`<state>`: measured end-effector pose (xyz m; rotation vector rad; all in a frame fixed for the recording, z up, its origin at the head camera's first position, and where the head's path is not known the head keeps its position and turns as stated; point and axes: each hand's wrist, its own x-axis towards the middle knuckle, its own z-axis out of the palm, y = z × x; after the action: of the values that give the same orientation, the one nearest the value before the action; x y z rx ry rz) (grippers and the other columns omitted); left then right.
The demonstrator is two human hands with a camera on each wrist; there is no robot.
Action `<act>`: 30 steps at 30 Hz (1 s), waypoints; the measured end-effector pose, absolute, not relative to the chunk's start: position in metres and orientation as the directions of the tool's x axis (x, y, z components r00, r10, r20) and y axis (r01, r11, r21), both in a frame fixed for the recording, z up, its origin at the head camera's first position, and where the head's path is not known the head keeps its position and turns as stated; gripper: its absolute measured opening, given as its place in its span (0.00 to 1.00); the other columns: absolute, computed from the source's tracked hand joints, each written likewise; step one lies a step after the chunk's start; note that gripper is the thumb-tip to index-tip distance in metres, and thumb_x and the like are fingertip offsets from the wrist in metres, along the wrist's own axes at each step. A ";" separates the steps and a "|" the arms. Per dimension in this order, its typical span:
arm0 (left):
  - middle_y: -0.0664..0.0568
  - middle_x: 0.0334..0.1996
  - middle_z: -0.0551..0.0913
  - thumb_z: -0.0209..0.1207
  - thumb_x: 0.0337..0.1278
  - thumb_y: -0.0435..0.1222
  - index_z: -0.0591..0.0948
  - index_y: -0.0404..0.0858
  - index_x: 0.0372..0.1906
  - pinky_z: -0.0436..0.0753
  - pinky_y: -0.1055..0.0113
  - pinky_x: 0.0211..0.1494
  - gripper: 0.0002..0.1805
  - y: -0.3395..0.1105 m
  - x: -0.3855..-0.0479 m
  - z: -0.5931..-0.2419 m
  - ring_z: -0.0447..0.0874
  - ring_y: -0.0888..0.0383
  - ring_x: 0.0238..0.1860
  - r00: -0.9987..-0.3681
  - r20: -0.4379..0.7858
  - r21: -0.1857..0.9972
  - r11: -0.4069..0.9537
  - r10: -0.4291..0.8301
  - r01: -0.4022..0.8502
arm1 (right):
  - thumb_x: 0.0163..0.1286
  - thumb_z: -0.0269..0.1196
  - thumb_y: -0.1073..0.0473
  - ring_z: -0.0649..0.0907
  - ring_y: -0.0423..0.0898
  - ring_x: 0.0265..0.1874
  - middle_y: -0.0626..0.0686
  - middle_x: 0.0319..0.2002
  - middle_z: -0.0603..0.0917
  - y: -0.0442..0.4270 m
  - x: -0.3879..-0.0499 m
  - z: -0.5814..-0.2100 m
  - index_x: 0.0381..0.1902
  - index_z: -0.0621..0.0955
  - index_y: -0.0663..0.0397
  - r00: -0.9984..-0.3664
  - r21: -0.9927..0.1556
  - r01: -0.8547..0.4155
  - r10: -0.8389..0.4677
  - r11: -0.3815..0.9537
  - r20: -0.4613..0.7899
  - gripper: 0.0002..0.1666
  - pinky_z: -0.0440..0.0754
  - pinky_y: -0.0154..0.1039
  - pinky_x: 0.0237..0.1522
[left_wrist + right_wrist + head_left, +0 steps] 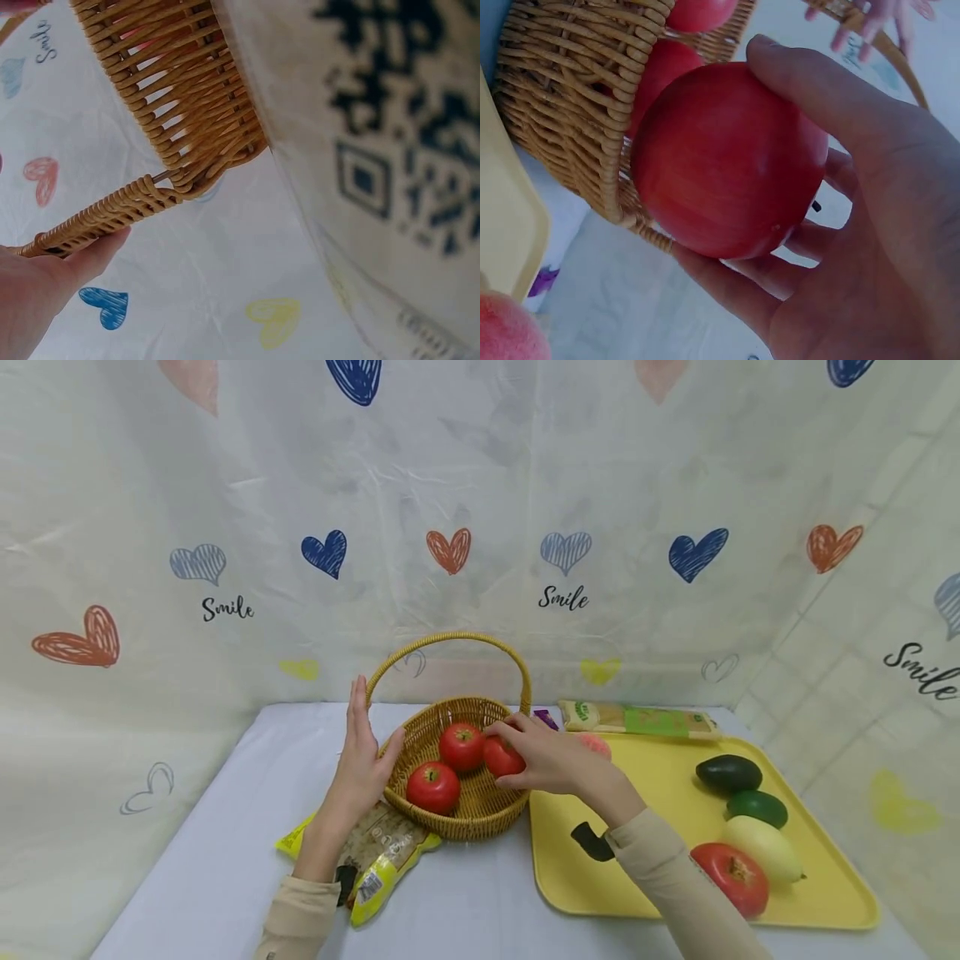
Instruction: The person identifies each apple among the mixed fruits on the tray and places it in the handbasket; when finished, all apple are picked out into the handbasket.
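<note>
My right hand [551, 756] grips a red apple [727, 161] at the right side of a wicker basket [468, 827]. Its thumb and fingers curl round the fruit, which is over the rim in the right wrist view. Two more red apples, a front one [432, 787] and a rear one [461, 747], lie inside the basket. My left hand [363, 768] is at the basket's left side, fingers straight and pointing up by the arched handle [457, 636]. In the left wrist view, its thumb [101, 251] lies along the handle.
On the yellow tray [622, 885] at right lie an avocado [727, 774], a dark green fruit [757, 808], a pale yellow fruit [763, 847], a red apple [731, 878] and a partly hidden peach [596, 744]. Flat packages lie behind the tray [645, 720] and left of the basket [390, 852].
</note>
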<state>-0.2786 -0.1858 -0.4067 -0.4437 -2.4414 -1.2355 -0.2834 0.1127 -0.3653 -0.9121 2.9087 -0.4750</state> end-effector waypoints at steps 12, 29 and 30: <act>0.51 0.84 0.27 0.52 0.78 0.48 0.27 0.55 0.83 0.57 0.32 0.78 0.50 -0.186 -0.280 -0.408 0.46 0.38 0.83 -0.885 0.452 0.704 0.565 0.110 0.430 | 0.66 0.73 0.48 0.78 0.56 0.57 0.59 0.61 0.73 0.079 -0.313 -0.378 0.68 0.70 0.44 -0.772 -0.295 -0.585 -0.630 0.755 -0.082 0.37 0.85 0.55 0.56; 0.47 0.85 0.30 0.54 0.77 0.48 0.26 0.58 0.82 0.57 0.30 0.77 0.52 -0.186 -0.281 -0.408 0.41 0.37 0.84 -0.884 0.456 0.690 0.587 0.102 0.424 | 0.66 0.71 0.42 0.64 0.64 0.78 0.64 0.80 0.58 0.055 -0.333 -0.388 0.81 0.58 0.39 -0.810 -0.225 -0.471 -0.519 0.853 -0.274 0.52 0.72 0.64 0.71; 0.46 0.85 0.30 0.54 0.77 0.47 0.27 0.56 0.83 0.57 0.30 0.77 0.51 -0.185 -0.282 -0.409 0.41 0.37 0.84 -0.882 0.459 0.690 0.582 0.106 0.429 | 0.66 0.71 0.42 0.64 0.64 0.78 0.63 0.80 0.58 0.056 -0.334 -0.390 0.81 0.58 0.39 -0.811 -0.223 -0.463 -0.511 0.858 -0.283 0.52 0.72 0.64 0.71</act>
<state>-0.2816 -0.1851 -0.4087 -0.4329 -2.4462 -1.2105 -0.3337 0.0558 -0.3898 -0.7299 2.6983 -0.2048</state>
